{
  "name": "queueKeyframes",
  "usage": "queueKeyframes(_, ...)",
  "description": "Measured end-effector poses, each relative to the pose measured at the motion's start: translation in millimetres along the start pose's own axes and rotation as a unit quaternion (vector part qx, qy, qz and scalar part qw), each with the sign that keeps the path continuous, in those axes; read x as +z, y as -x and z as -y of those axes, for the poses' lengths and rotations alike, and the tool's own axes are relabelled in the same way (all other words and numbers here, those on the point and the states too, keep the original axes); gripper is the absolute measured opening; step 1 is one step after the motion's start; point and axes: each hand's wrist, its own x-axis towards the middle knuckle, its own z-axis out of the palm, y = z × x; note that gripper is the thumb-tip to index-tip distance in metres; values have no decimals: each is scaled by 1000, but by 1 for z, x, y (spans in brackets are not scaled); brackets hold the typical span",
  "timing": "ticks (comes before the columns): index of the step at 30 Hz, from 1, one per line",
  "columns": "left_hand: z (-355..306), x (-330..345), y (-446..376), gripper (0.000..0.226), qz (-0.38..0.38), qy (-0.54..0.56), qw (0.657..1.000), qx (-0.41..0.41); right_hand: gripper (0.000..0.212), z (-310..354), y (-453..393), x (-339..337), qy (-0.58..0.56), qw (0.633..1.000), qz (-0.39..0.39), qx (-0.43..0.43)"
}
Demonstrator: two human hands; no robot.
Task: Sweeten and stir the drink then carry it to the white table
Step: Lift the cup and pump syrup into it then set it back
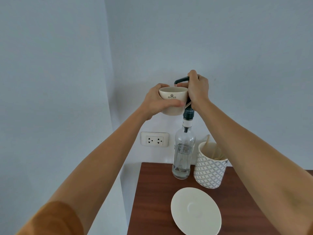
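Note:
My left hand (156,103) holds a cream cup (172,102) with a dark crest logo, raised in the air under the spout of a dark pump (180,80). My right hand (197,89) is closed around the pump head on top of a clear glass syrup bottle (183,150). The bottle stands upright on a dark wooden table (155,200) and is partly full of clear liquid. The cup's contents are hidden from this angle.
A white saucer (195,211) lies on the table in front of the bottle. A grey-and-white patterned holder (210,168) with wooden stirrers (208,141) stands right of the bottle. A wall socket (155,139) is on the pale wall behind.

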Motion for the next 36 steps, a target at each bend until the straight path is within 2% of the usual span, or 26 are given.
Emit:
queueKeyframes(11,0,0,2,91,7,-1,1000,0,34,-1,5,-3,31,999,-10,-17)
queueKeyframes(22,-2,-2,1,90,14,-4,1000,1,33,10,4,-3,-4,1000,3,30)
queueKeyframes(26,-2,-1,2,88,14,-4,1000,1,26,9,5,-1,13,1000,-1,22)
queueKeyframes(36,1,-3,2,90,12,2,1000,6,25,6,4,1,18,1000,-10,6)
